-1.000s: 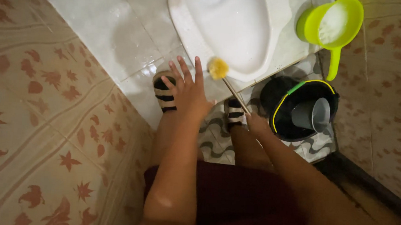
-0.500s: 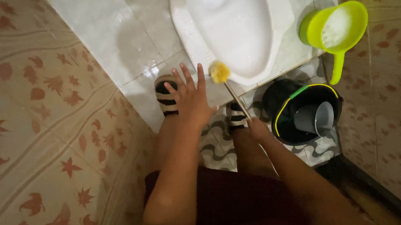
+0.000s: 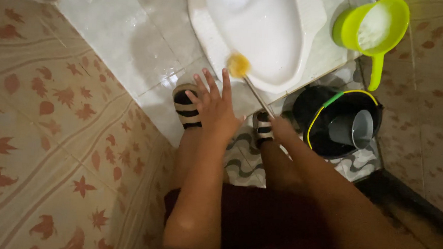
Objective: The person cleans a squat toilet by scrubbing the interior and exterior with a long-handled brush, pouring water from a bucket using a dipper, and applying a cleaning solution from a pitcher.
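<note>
My right hand (image 3: 282,129) grips the thin handle of a toilet brush; its yellow head (image 3: 238,65) rests on the front rim of the white squat toilet pan (image 3: 286,67). My left hand (image 3: 215,108) hovers with fingers spread above my left foot, holding nothing. Both feet wear black-and-white striped sandals (image 3: 187,107) at the edge of the raised white tiled step.
A green scoop (image 3: 373,28) with white foam sits on the step at upper right. A black bucket (image 3: 334,123) holding a grey cup stands to the right of my feet. A leaf-patterned tiled wall (image 3: 51,145) fills the left; another wall is on the right.
The view has shifted slightly. The brush head stays at the pan's front rim and my left hand stays spread above my foot.
</note>
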